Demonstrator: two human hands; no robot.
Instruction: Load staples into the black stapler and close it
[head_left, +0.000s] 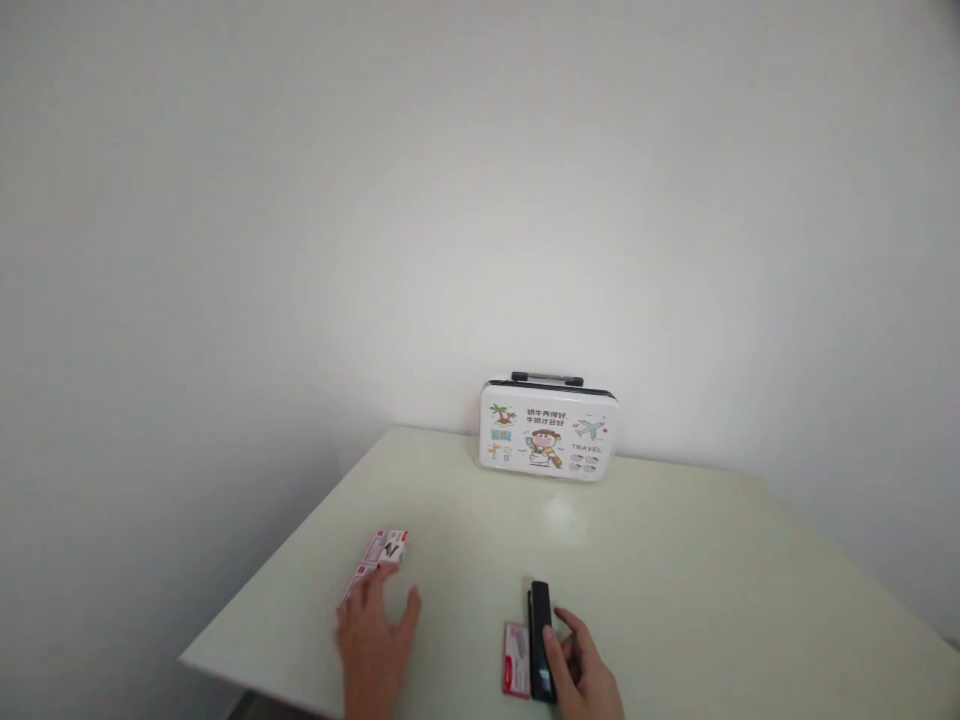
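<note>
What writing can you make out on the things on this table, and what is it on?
"TRAVEL": on the white case, beside its plane drawing.
Two lines of Chinese characters on the case: too small to read.
Print on the red and white box and the red card: blurred, unreadable.

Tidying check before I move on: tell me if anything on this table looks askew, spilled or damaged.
Nothing stands out. The case stands upright by the wall, the left hand touches a small box, the right hand rests on the stapler.
</note>
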